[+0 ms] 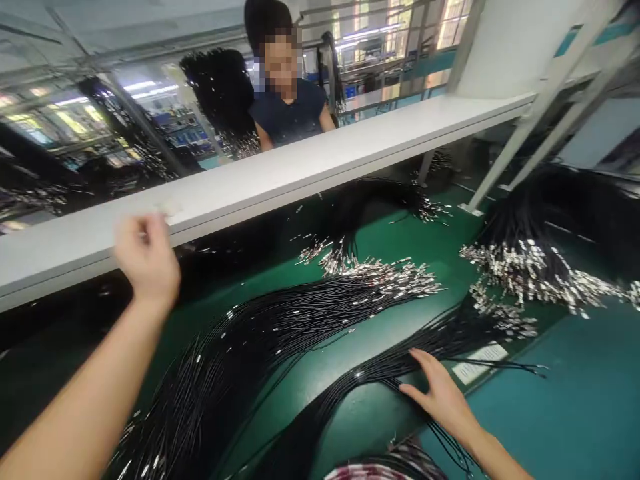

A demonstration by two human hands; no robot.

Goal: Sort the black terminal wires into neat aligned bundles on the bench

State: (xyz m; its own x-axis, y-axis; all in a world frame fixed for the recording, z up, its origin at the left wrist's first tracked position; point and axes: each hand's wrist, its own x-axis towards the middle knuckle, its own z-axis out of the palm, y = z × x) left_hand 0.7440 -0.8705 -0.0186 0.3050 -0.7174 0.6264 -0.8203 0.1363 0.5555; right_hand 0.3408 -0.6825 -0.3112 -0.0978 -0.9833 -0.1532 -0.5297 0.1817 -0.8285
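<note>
My left hand (pixel 147 257) is raised at the white shelf (pixel 300 170) on the left, its fingers curled into a pinch. Motion smears it, and a small pale thing by the fingertips is too blurred to name. Low on the right, my right hand (pixel 445 397) lies at the edge of a bundle of thin black cables (pixel 385 363), thumb and fingers apart. Whether it touches the cables I cannot tell. Farther in, a wider bundle of black cables (pixel 280 320) stretches over the green table (pixel 370 340), its silvery ends pointing right.
A heap of black cables with metal ends (pixel 530 267) lies at the right, beside a metal shelf leg (pixel 505 143). A printed white label (pixel 479 363) is on the table edge. Behind the shelf stands a person (pixel 290 110) near hanging black cables (pixel 220 93).
</note>
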